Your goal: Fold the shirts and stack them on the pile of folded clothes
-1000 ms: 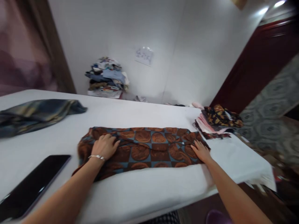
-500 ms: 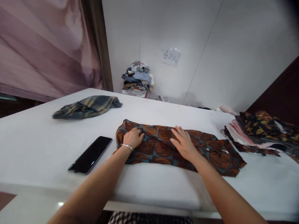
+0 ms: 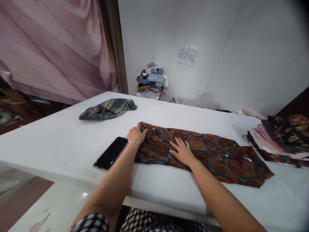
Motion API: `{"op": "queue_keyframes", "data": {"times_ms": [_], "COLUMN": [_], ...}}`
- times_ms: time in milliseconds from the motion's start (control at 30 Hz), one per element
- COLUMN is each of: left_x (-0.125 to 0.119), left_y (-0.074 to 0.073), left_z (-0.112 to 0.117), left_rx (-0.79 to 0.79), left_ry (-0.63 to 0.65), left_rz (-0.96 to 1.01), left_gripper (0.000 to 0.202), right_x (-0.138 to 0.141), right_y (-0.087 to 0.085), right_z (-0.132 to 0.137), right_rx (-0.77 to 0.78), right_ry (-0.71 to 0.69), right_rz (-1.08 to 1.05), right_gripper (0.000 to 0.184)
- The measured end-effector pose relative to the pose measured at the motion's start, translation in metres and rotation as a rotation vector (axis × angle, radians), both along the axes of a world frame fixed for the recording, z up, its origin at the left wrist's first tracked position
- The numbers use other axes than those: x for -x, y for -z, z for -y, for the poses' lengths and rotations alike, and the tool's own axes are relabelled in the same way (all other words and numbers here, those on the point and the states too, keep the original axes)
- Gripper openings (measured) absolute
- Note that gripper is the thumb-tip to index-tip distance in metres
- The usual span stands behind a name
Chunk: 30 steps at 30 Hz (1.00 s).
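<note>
A brown and blue patterned shirt [image 3: 205, 158] lies in a long folded strip on the white table, its collar end to the right, with small buttons showing. At its left end, my left hand [image 3: 136, 134] is closed on the edge of the cloth, thumb on top and the other fingers partly hidden. My right hand [image 3: 182, 151] rests flat on the middle of the shirt, fingers spread and holding nothing. Close to my left wrist lies a black phone [image 3: 111, 153], face up.
A crumpled blue and yellow plaid garment [image 3: 109, 109] lies at the table's far left. Folded clothes [image 3: 277, 138] are stacked at the right end. Beyond the white table [image 3: 60, 141] are a clothes pile [image 3: 152, 80] and a handwritten paper [image 3: 187, 55] on the wall.
My left hand has gone from the top of the shirt to its left edge. My right hand has slid left along the cloth and flattened. The view has turned somewhat left.
</note>
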<state>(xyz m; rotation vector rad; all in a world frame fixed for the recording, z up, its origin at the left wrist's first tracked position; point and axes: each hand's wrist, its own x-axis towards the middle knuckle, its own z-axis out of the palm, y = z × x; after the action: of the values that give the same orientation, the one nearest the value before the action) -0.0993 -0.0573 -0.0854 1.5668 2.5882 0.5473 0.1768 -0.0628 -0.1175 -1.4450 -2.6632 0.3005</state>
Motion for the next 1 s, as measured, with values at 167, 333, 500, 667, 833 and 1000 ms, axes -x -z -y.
{"op": "queue_keyframes", "data": {"times_ms": [167, 333, 500, 667, 833, 1000], "left_x": [-0.008, -0.012, -0.022, -0.036, -0.064, -0.149], "left_y": [-0.003, -0.008, -0.012, -0.025, -0.061, -0.073], "left_z": [0.000, -0.007, -0.017, -0.018, -0.026, -0.027], "left_rx": [0.040, 0.160, 0.249, 0.236, 0.186, 0.110], "left_ry": [-0.001, 0.085, 0.156, 0.221, 0.303, 0.516], "left_rz": [0.039, 0.002, 0.017, -0.012, -0.105, -0.148], "left_gripper": [0.073, 0.064, 0.042, 0.040, 0.030, 0.026], "right_x": [-0.001, -0.002, -0.001, -0.003, -0.003, -0.008], "right_y": [-0.003, -0.003, -0.004, -0.003, 0.004, 0.002], "right_z": [0.000, 0.001, 0.000, -0.001, -0.006, -0.021], "right_rx": [0.005, 0.000, 0.045, 0.055, 0.093, 0.310], "right_ry": [-0.034, -0.062, -0.056, -0.071, -0.058, 0.155], "right_rz": [-0.041, -0.095, -0.128, -0.152, -0.368, -1.184], "right_gripper": [0.059, 0.052, 0.051, 0.050, 0.059, 0.065]}}
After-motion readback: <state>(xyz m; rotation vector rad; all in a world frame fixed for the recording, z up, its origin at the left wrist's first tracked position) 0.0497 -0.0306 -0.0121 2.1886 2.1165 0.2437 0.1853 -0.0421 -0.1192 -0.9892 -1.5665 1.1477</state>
